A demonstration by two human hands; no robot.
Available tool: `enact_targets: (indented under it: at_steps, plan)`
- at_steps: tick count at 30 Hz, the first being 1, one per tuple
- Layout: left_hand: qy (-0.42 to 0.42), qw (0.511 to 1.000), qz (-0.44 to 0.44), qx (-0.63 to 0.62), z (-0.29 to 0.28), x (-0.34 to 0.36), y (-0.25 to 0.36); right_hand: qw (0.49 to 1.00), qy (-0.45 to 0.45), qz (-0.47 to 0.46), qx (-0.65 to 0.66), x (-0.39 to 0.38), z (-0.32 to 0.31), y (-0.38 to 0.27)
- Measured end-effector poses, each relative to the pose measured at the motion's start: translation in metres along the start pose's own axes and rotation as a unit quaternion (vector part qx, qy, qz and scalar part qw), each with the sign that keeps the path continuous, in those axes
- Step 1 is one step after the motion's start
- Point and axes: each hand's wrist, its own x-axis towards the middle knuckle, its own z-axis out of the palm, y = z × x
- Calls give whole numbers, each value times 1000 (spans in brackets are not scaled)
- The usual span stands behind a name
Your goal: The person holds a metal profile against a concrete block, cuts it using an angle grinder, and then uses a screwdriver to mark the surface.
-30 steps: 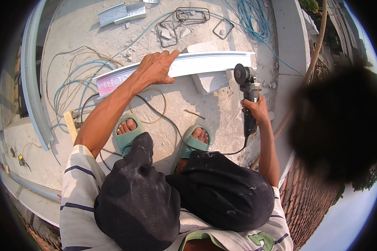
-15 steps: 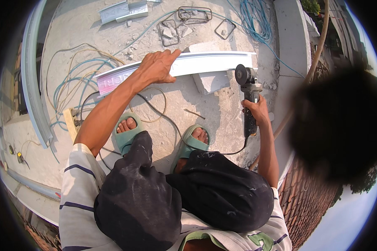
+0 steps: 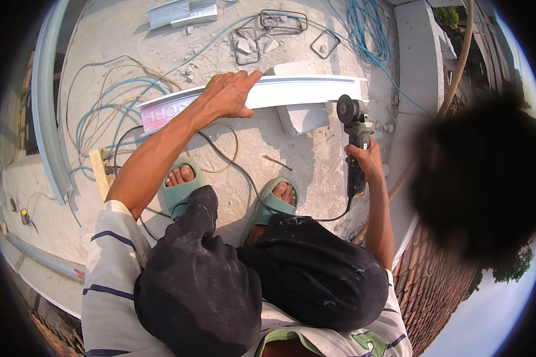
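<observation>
A white, shiny metal channel (image 3: 307, 89) lies crosswise in front of me, propped on a pale concrete block (image 3: 304, 118). My left hand (image 3: 229, 95) is closed over its middle, fingers on the far edge and thumb on the near one. Pink markings cover its left end. In my right hand (image 3: 369, 162) is a grey and black angle grinder (image 3: 358, 132), gripped round its body. The grinder's dark disc (image 3: 345, 109) sits upright just below the channel's right end; whether they touch I cannot tell. From the grinder's lower end a black cord (image 3: 330, 219) runs past my sandals.
Blue and beige cables (image 3: 101, 113) lie coiled at left near a wooden-sided socket strip (image 3: 99, 169). Bent steel frames (image 3: 284, 21), rubble and another blue cable coil (image 3: 369, 35) are farther off. A long metal channel (image 3: 41, 107) stretches along the left. A low wall (image 3: 420, 65) borders the right.
The whole view has shifted slightly. Both hands keep the same hold, and the grinder and channel stay almost unmoved relative to each other.
</observation>
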Motion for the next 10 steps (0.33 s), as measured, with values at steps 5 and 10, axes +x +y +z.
enact_targets:
  at_steps: [5, 10]
  plan:
    - [4, 1000, 5, -1, -1, -1, 0, 1000, 1, 0, -10, 5, -2, 5]
    - [-4, 1000, -4, -4, -1, -2, 0, 1000, -4, -5, -7, 9, -2, 10]
